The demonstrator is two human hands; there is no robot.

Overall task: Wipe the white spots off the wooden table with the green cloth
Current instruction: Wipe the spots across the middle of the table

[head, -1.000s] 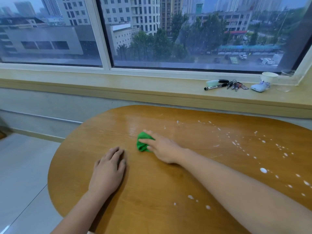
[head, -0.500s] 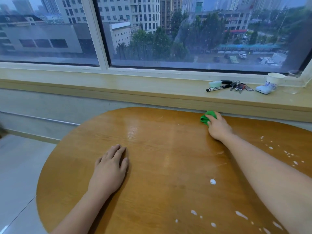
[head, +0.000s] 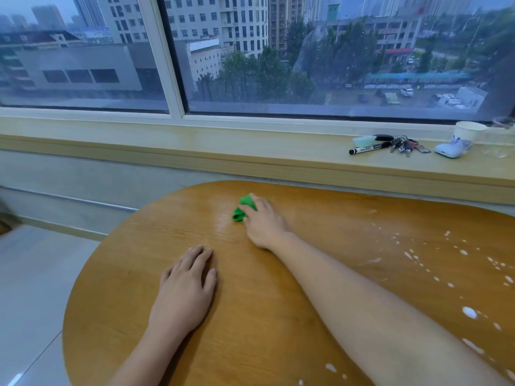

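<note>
There is just one wide view, from up on the person's head, looking forward and down over the near tabletop (head: 250, 316), close to both arms, and facing the window sill (head: 223, 154) and the window (head: 306, 65) right behind it.

Wide window (head: 306, 57), white frame, rain-dim view of towers and trees. Pale yellow sill (head: 195, 146) below it. Grey wall (head: 83, 182) beneath. Glossy pale floor tiles (head: 30, 274), left.
</note>
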